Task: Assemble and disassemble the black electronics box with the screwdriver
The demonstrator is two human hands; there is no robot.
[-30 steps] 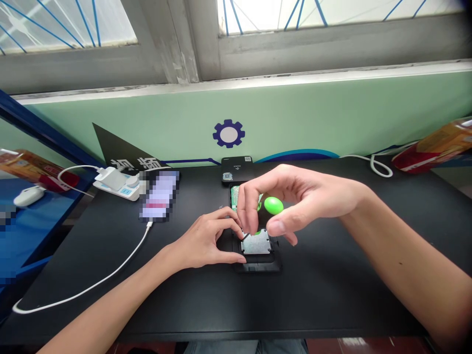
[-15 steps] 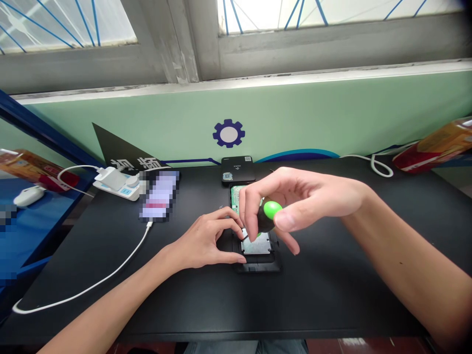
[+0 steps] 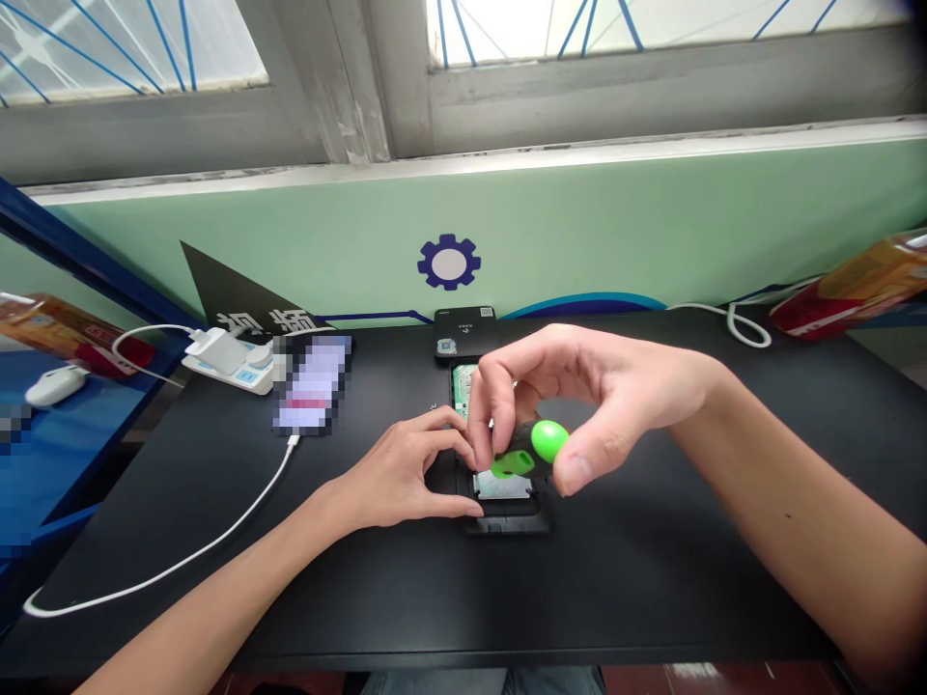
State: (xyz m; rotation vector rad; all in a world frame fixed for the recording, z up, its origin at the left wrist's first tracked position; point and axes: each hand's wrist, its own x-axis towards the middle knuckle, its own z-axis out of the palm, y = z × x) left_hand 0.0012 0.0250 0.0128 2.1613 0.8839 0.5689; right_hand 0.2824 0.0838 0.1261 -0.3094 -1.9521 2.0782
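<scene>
An opened black electronic device (image 3: 507, 524) lies on the desk, with a green circuit board (image 3: 462, 386) at its far end and a silver metal plate (image 3: 502, 486) nearer me. My left hand (image 3: 412, 471) grips the device's left side, thumb by the near edge and fingertips over the inside. Above the plate, my right hand (image 3: 579, 401) holds a screwdriver (image 3: 522, 458) with a stubby black and green handle between thumb and fingers. The handle leans, its rounded green end toward my thumb. My fingers and the handle hide the tip and part of the board.
Behind the device lies a black case (image 3: 467, 334) with stickers. To the left are a phone (image 3: 313, 384) on a white cable (image 3: 238, 526) and a white power strip (image 3: 250, 372). Drink bottles lie at far left (image 3: 72, 333) and far right (image 3: 855, 285).
The screwdriver handle has turned and tilted in my right hand, showing more of its green side. My right thumb has shifted slightly right and down. My left hand stays in place.
</scene>
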